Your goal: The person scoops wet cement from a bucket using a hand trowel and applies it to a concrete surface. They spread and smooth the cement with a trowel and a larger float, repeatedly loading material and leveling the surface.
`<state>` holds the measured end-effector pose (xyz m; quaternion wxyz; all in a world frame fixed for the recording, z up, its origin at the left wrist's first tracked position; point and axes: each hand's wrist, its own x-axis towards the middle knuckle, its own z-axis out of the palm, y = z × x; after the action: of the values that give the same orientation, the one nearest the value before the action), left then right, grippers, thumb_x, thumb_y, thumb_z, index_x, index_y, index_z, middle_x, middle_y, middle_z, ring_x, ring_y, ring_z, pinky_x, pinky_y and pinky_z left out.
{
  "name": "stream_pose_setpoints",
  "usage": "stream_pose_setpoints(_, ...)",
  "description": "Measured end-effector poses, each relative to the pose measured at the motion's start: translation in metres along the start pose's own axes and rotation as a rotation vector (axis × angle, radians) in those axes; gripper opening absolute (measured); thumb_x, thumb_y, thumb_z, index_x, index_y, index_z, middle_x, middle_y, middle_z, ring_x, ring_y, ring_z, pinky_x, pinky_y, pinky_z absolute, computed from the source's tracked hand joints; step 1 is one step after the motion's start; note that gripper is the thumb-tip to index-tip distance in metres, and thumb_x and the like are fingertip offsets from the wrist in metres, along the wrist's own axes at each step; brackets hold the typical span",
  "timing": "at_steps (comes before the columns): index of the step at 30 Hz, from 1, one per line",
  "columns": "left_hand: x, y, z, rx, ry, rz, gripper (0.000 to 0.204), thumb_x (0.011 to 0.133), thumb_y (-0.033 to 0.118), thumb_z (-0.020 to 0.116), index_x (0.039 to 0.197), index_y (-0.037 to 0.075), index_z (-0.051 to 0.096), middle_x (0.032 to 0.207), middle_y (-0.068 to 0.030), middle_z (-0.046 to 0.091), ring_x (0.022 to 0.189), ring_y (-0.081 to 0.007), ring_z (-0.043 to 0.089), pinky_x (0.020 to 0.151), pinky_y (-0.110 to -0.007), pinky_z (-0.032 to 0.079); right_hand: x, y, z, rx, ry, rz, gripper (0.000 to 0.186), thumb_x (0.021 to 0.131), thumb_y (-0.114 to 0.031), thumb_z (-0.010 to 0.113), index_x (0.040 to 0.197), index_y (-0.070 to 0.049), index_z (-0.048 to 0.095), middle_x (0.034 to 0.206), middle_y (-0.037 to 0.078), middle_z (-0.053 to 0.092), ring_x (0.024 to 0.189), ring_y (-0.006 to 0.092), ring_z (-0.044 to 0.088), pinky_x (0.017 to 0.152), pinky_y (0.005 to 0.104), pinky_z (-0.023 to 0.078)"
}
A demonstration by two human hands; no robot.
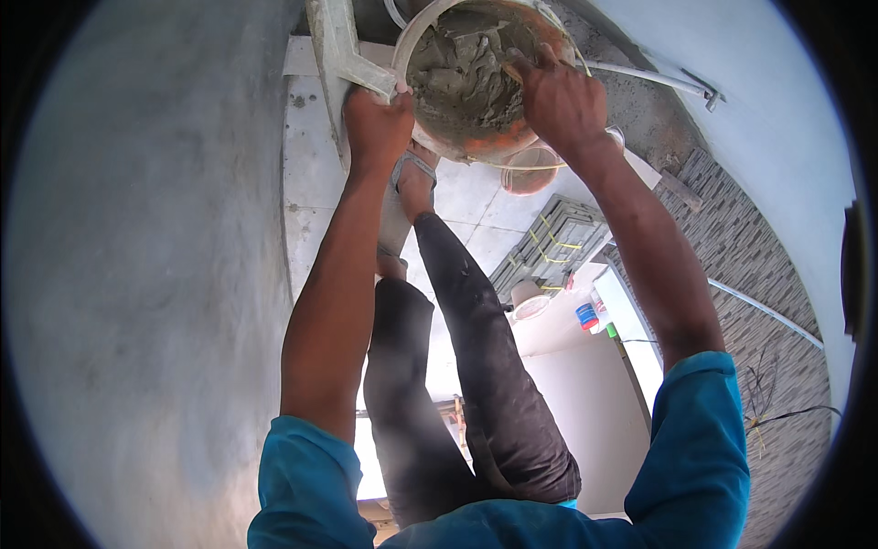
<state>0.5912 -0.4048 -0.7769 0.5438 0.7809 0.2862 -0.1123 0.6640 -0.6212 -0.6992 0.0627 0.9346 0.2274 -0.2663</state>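
Note:
A round bucket (430,137) of wet grey mortar (471,69) stands at the top centre. Over its right side is my right hand (564,99), fingers curled down at the mortar; whatever they grip, if anything, is hidden. To the left of the bucket, my left hand (377,128) is closed round the lower end of a pale, mortar-smeared angled bar (346,55). That bar lies along a long flat piece, partly cut off by the top of the picture. My left thumb is close to the bucket's rim.
A plastered wall (146,274) rises on the left. Below the bucket are a smaller orange container (529,174), my sandalled foot (416,172) and stacked grey tiles (549,242) with yellow straps. A white pipe (649,78) and patterned wall tiles (732,229) are on the right.

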Motion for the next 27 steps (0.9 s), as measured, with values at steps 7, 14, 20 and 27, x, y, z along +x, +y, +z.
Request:
stream_pose_setpoints(7,0.006,0.016,-0.017,0.21,-0.057,0.235,0.015,0.084,0.006,0.072,0.097,0.005,0.065,0.097,-0.0122,0.07,0.095,-0.0283,0.068,0.087,-0.038,0.051,-0.036,-0.019,0.046,0.09,-0.176,0.052,0.033,0.093,-0.015,0.055,0.124,-0.019,0.067,0.118,0.012,0.067,0.086,0.0295,0.074,0.068,0.0427,0.06)
stream_pose_setpoints(14,-0.009,0.014,-0.001,0.187,-0.076,0.453,0.014,0.084,-0.001,0.068,0.097,0.003,0.066,0.101,-0.0122,0.071,0.092,-0.0272,0.069,0.086,-0.038,0.052,-0.023,0.003,0.077,0.178,0.001,0.246,0.038,0.09,-0.023,0.062,0.129,-0.022,0.064,0.116,0.008,0.068,0.082,0.0332,0.073,0.066,0.0474,0.058)
stream_pose_setpoints(20,-0.018,0.019,-0.004,0.189,-0.113,0.401,0.011,0.083,-0.002,0.068,0.093,0.003,0.066,0.095,-0.0104,0.071,0.09,-0.0264,0.069,0.085,-0.037,0.052,-0.078,-0.007,0.043,0.371,-0.159,0.22,0.044,0.091,-0.028,0.065,0.134,-0.018,0.061,0.116,0.008,0.066,0.085,0.0342,0.073,0.07,0.0505,0.057)
stream_pose_setpoints(27,-0.033,0.028,0.008,0.225,-0.185,0.425,0.013,0.082,-0.003,0.067,0.094,0.003,0.066,0.097,-0.0094,0.072,0.089,-0.0236,0.07,0.084,-0.035,0.053,-0.057,0.004,0.107,0.307,-0.102,0.408,0.047,0.092,-0.034,0.06,0.138,-0.022,0.056,0.111,0.012,0.07,0.093,0.038,0.072,0.077,0.0491,0.058)
